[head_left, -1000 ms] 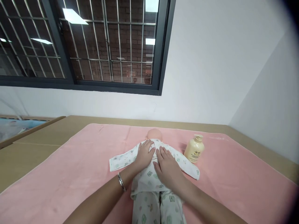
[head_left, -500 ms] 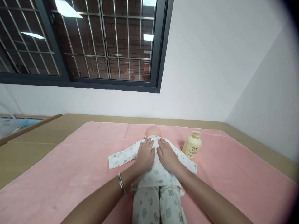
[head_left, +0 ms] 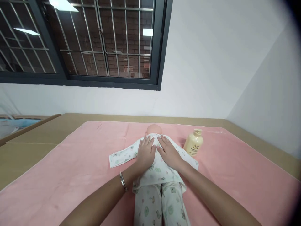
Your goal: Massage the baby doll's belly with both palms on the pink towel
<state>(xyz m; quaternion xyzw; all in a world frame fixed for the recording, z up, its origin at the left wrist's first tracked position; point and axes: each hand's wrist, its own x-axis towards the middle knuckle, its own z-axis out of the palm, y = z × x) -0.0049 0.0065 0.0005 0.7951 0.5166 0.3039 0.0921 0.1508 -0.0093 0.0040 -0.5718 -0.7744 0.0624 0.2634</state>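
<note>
- Doll (head_left: 155,163) lies mid-scene on the pink blanket (head_left: 70,175), head at the far end, legs toward the near edge; it looks face-down, back of a bald head showing, not fully sure.
- Doll wears a white printed top and matching trousers; its sleeves spread out to left and right.
- Both hands sit on the doll's upper back, just below the head, side by side and almost touching each other.
- Left hand (head_left: 146,153): flat, fingers stretched and slightly spread, palm pressed on the top's left half; grips nothing. Metal bangle (head_left: 123,181) on that wrist.
- Right hand (head_left: 168,153): also flat and open, fingers pointing far-left toward the collar, resting on the top's right half; nothing clasped.
- Lotion bottle (head_left: 193,142): cream-coloured pump bottle, upright on the blanket, just right of the doll's right sleeve, near the right hand but apart from it. Contents can't be seen; pump cap on.
- Blanket covers a tan table (head_left: 35,141) that runs to the white wall.
- Barred window (head_left: 94,40) above on the far left, dark frame.
</note>
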